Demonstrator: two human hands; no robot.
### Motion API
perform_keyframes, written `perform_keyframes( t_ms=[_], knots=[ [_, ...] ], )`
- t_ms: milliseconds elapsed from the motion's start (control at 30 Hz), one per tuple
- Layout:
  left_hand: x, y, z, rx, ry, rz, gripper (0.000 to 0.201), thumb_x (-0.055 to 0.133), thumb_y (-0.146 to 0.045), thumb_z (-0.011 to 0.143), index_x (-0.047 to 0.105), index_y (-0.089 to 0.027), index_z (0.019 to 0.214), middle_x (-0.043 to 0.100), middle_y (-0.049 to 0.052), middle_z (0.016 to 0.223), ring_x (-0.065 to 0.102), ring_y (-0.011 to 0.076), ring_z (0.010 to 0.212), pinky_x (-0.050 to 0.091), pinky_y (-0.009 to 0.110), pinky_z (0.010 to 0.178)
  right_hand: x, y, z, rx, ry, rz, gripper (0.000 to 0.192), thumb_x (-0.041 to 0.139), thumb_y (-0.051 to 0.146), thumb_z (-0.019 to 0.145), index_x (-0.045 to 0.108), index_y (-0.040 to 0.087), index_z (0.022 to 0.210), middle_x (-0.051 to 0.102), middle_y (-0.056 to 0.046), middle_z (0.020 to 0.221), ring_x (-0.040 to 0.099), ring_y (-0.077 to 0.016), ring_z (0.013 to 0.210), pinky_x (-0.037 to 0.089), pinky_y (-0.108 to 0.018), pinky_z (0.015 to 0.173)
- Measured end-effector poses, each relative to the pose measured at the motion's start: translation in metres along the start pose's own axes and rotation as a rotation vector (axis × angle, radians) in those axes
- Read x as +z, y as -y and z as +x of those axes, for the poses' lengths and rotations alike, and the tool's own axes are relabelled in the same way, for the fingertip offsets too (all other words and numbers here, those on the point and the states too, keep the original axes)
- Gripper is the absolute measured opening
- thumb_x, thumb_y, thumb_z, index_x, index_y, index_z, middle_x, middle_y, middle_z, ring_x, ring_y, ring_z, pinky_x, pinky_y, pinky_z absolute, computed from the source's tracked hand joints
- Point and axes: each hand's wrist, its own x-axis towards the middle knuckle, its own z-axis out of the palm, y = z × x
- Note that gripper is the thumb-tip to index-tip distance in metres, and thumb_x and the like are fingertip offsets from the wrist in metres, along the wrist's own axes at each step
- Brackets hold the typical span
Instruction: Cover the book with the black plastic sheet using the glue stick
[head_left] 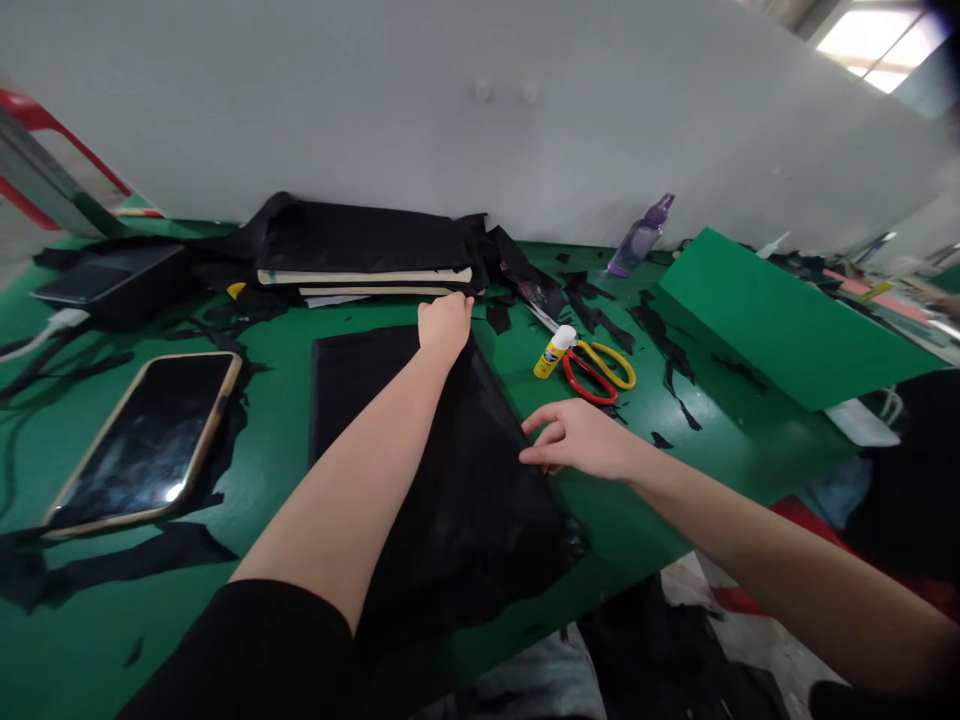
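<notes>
A flat rectangular piece covered in black fabric lies on the green table under my arms. My left hand is closed at its far right corner, with the fingertips mostly hidden and the fabric apparently in its grip. At the right edge, my right hand is half curled. Its thumb and forefinger stand apart, the fingertips beside or touching the edge; which of the two I cannot tell. Just beyond this hand are a yellow glue bottle with a white cap and scissors with one red and one yellow handle loop.
A black-covered stack lies along the grey wall. To the left are a phone and a black box with a white cable. A purple bottle and a raised green board stand right. Black scraps litter the table.
</notes>
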Motion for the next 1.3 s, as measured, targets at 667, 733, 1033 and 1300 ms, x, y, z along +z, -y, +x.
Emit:
perform_keyframes(
  t_ms=[667, 733, 1033, 1300],
  knots=[
    [0.008, 0.0, 0.0, 0.02, -0.033, 0.088, 0.037, 0.03, -0.028, 0.094, 0.063, -0.013, 0.091, 0.065, 0.012, 0.076, 0.061, 0.026, 0.085, 0.028, 0.042, 0.091, -0.002, -0.017, -0.026, -0.005, 0.254, -0.093, 0.023, 0.072, 0.029, 0.066, 0.052, 0.018, 0.066, 0.06, 0.001, 0.055, 0.056, -0.0109, 0.053, 0.038, -0.021, 0.05],
    [0.009, 0.001, 0.0, 0.045, -0.023, 0.09, 0.037, 0.029, -0.027, 0.094, 0.063, -0.013, 0.091, 0.064, 0.012, 0.075, 0.06, 0.0261, 0.086, 0.028, 0.042, 0.092, -0.001, -0.02, -0.026, 0.004, 0.257, -0.06, 0.023, 0.072, 0.028, 0.066, 0.052, 0.018, 0.066, 0.059, 0.002, 0.054, 0.056, -0.0109, 0.053, 0.039, -0.021, 0.05],
    [0.009, 0.006, 0.003, 0.056, 0.015, 0.07, 0.033, 0.032, -0.027, 0.093, 0.058, -0.012, 0.105, 0.056, 0.018, 0.115, 0.044, 0.0319, 0.113, 0.035, 0.045, 0.09, 0.001, -0.027, -0.025, -0.018, 0.245, -0.027, 0.023, 0.072, 0.028, 0.066, 0.052, 0.017, 0.068, 0.059, 0.002, 0.055, 0.054, -0.0097, 0.053, 0.036, -0.02, 0.049],
    [0.01, 0.007, 0.005, 0.041, 0.038, 0.089, 0.033, 0.034, -0.033, 0.093, 0.057, -0.013, 0.105, 0.052, 0.018, 0.118, 0.04, 0.0341, 0.116, 0.035, 0.051, 0.092, 0.002, -0.029, -0.027, -0.052, 0.224, -0.023, 0.025, 0.072, 0.03, 0.067, 0.052, 0.016, 0.069, 0.057, 0.003, 0.055, 0.049, -0.0081, 0.051, 0.032, -0.019, 0.047]
  ],
)
